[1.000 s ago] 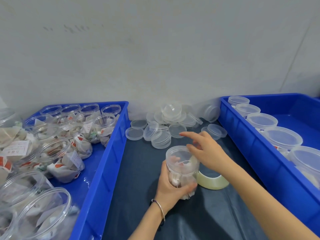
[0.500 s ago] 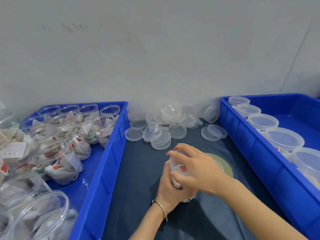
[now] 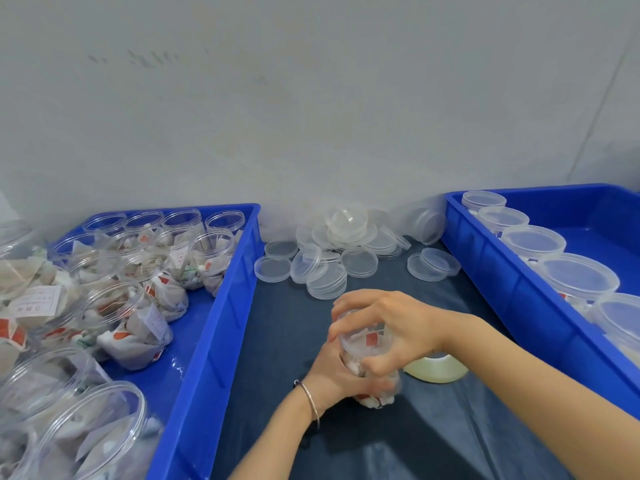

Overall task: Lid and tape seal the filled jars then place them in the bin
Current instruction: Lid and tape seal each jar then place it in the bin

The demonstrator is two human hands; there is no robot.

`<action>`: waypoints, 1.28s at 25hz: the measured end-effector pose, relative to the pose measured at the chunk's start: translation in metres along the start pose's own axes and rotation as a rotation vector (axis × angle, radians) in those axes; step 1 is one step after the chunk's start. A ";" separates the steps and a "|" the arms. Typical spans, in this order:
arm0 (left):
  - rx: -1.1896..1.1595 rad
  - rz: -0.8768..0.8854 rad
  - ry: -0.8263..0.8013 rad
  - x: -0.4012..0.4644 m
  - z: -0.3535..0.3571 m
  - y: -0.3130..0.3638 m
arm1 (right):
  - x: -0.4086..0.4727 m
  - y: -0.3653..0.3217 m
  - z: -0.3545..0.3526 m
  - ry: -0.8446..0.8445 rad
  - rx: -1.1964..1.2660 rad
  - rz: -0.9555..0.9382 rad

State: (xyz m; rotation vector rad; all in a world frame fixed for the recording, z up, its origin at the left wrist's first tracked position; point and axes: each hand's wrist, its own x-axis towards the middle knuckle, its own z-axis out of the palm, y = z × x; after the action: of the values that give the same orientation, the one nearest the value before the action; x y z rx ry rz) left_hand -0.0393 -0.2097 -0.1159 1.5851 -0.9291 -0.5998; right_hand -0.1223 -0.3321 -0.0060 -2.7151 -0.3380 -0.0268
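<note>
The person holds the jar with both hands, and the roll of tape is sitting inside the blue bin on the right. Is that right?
Not quite. Both the left hand and the right hand do hold the jar, but the roll of tape lies on the dark table beside the jar, not inside the right blue bin. The head view shows it.

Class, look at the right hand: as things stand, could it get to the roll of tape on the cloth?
Probably yes. The roll of tape lies just beside and under the right hand, with nothing between them. But that hand grips the jar top, so it must let go first.
</note>
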 end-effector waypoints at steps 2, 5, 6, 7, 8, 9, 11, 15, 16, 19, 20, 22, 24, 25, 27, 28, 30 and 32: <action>0.010 -0.010 -0.116 -0.001 -0.010 0.002 | -0.003 0.003 0.000 -0.004 0.055 -0.009; 0.073 -0.017 -0.244 0.005 -0.016 0.007 | -0.007 0.008 -0.004 -0.108 0.150 0.001; 0.099 -0.010 -0.273 0.006 -0.017 0.008 | -0.007 0.007 -0.007 -0.163 0.170 0.010; 0.120 -0.003 -0.292 0.008 -0.018 0.008 | -0.007 0.006 -0.010 -0.207 0.185 0.023; 0.130 -0.004 -0.308 0.008 -0.018 0.007 | -0.008 0.004 -0.012 -0.221 0.180 0.037; 0.141 -0.009 -0.312 0.008 -0.019 0.006 | -0.010 0.003 -0.010 -0.196 0.144 0.050; 0.160 -0.004 -0.277 0.006 -0.015 0.008 | -0.017 -0.006 0.005 -0.013 0.014 0.108; 0.360 0.159 -0.110 0.000 0.011 0.016 | -0.017 -0.034 0.053 0.486 -0.442 0.427; 0.402 0.184 -0.079 -0.004 0.014 0.016 | -0.011 -0.041 0.059 0.528 -0.505 0.533; 0.332 0.210 0.002 -0.010 0.019 0.002 | 0.006 -0.063 0.054 0.406 -0.415 0.869; 0.326 0.252 -0.039 -0.015 0.019 0.007 | 0.005 -0.066 0.051 0.351 -0.404 0.902; 0.253 0.344 0.080 -0.017 0.020 0.015 | -0.007 -0.049 0.043 0.176 -0.325 0.685; 0.077 0.331 0.122 -0.012 0.013 0.006 | -0.027 -0.037 0.016 -0.062 -0.100 0.475; 0.062 0.361 0.013 -0.012 0.014 0.006 | -0.034 -0.034 0.007 -0.097 -0.087 0.422; 0.044 0.299 -0.033 -0.008 0.013 -0.002 | -0.038 -0.033 0.008 -0.052 -0.348 0.421; 0.012 0.271 -0.043 -0.007 0.011 -0.009 | -0.034 -0.034 0.015 0.008 -0.552 0.444; 0.008 0.243 0.000 -0.004 0.016 -0.010 | -0.026 -0.040 0.022 0.076 -0.691 0.430; 0.098 0.229 0.046 -0.002 0.023 -0.010 | -0.026 -0.035 0.014 0.020 -0.459 0.316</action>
State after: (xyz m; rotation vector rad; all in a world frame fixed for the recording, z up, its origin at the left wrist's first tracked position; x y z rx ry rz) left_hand -0.0560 -0.2210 -0.1310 1.5451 -1.1009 -0.3610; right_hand -0.1562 -0.3012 -0.0066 -3.1862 0.1258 -0.0474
